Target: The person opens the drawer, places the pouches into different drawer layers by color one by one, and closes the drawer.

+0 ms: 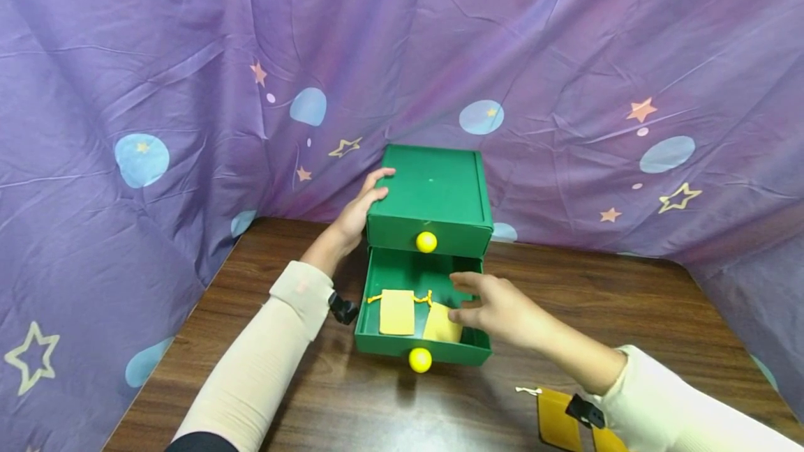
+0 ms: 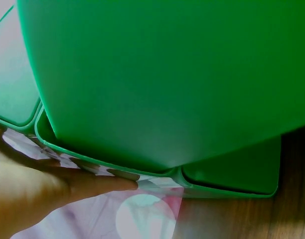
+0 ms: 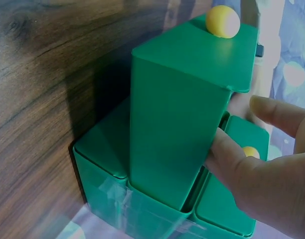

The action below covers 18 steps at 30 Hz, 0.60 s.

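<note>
A green drawer cabinet with yellow ball knobs stands on the table, its middle drawer pulled out. Inside that drawer lie two yellow drawstring pouches, the left pouch flat and the right pouch slanted. My left hand rests against the cabinet's left side, fingers extended along it in the left wrist view. Over the drawer's right side reaches my right hand, thumb and fingers apart near the right pouch, which it partly covers. In the right wrist view the pouches are hidden behind the drawer wall.
At the table's front right lie a darker yellow pouch with a pale cord and another pouch, partly under the right wrist. The wooden table meets a purple curtain behind and at the sides.
</note>
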Each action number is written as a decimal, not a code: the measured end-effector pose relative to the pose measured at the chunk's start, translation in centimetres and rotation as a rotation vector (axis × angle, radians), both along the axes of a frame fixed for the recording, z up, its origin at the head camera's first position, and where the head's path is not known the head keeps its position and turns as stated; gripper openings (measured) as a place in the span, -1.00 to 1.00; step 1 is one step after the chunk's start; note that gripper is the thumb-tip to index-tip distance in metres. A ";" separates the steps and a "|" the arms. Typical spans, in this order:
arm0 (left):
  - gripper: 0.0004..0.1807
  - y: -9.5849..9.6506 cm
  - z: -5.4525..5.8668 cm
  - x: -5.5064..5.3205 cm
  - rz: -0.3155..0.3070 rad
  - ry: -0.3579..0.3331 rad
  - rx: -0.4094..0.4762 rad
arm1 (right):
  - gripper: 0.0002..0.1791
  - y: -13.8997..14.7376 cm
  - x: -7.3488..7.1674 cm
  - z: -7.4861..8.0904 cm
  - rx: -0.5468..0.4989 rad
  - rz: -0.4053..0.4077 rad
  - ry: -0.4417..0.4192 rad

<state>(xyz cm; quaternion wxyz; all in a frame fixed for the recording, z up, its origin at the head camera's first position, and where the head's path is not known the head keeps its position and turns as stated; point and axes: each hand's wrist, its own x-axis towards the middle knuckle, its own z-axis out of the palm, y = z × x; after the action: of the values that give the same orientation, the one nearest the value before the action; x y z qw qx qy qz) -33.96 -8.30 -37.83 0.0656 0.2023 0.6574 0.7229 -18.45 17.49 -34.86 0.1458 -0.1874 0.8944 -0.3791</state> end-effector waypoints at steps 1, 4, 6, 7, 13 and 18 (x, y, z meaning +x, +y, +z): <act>-0.43 0.0 0.0 0.0 0.001 0.000 0.000 | -0.26 0.0 0.0 0.0 -0.005 0.000 -0.002; -0.42 0.0 -0.1 -0.1 0.004 0.003 -0.005 | -0.27 0.0 0.2 0.0 -0.019 0.006 -0.006; -0.42 0.0 -0.1 -0.1 0.006 0.004 -0.006 | -0.27 0.0 0.4 0.0 -0.024 0.012 -0.001; -0.42 0.0 -0.1 -0.1 0.007 0.006 -0.008 | -0.27 0.1 0.5 0.0 -0.028 0.015 0.000; -0.42 0.0 0.0 0.0 0.003 0.005 -0.006 | -0.26 0.1 1.2 0.3 -0.051 0.038 0.008; -0.42 0.0 0.0 0.0 0.000 -0.003 0.004 | -0.26 0.0 1.9 0.6 -0.098 0.065 -0.010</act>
<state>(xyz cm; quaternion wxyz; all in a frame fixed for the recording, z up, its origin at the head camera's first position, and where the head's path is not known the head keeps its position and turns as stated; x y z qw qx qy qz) -33.93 -8.25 -37.82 0.0662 0.2011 0.6559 0.7245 -16.55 17.54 -34.25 0.1530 -0.2217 0.8673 -0.4185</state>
